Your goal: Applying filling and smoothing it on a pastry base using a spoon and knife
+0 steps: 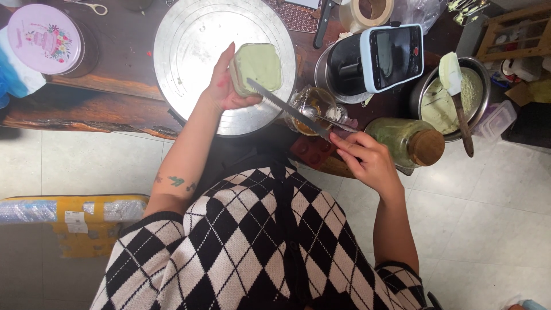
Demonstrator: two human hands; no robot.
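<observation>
Upper left I see a round pink tin (45,38) with a floral lid; lower left a yellow bubble-wrapped package (80,221); right, a steel bowl (479,86) holds green batter and a spatula (456,92), beside a cork-stoppered jar (408,141). My left hand (225,86) cups a green cake block (258,68) over the turntable (195,46), top centre. My right hand (363,158) pinches the serrated knife (287,108), its long axis running diagonally, tip upper left against the block.

A home baking corner: a round metal cake turntable (225,57) upper centre, a steel bowl of green batter (450,97) at right, worn wooden table (86,109), tiled floor (482,218) below.
</observation>
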